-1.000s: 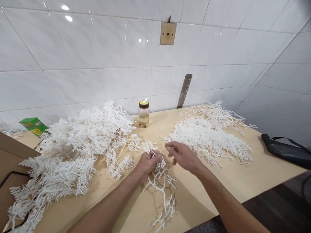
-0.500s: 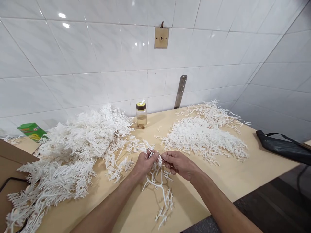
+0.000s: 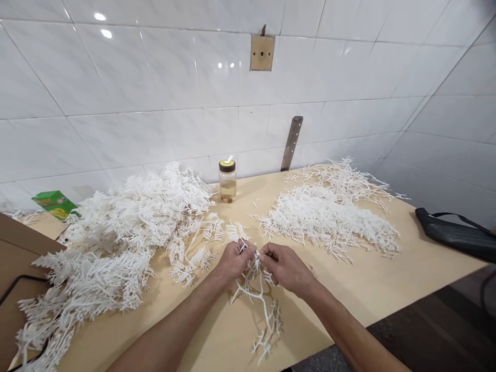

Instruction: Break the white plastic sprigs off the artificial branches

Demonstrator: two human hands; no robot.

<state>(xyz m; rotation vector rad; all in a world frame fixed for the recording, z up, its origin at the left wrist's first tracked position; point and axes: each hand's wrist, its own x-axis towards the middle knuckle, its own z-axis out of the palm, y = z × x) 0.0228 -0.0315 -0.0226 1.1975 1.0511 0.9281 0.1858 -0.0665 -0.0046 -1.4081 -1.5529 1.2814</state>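
Pinched between the fingers of my left hand (image 3: 234,258) is a white branching piece (image 3: 259,297), which hangs down toward the table's front edge. My right hand (image 3: 287,266) has its thumb and forefinger closed on the same piece, just right of the left fingertips. A large heap of white branches (image 3: 132,217) lies to the left, with small loose sprigs (image 3: 191,263) beside it. To the right is a flatter pile of short white sprigs (image 3: 325,217), and thinner bare-looking white stems (image 3: 349,178) lie behind it.
A clear jar with a dark and yellow lid (image 3: 227,183) stands at the back of the table (image 3: 372,279). A metal strip (image 3: 291,143) leans on the tiled wall. A green box (image 3: 56,205) and a cardboard box (image 3: 23,258) are at left, a black bag (image 3: 457,235) at right.
The view has shifted slightly. My right hand's fingers have curled in more, and a small light bit now lies on the table just right of that hand.
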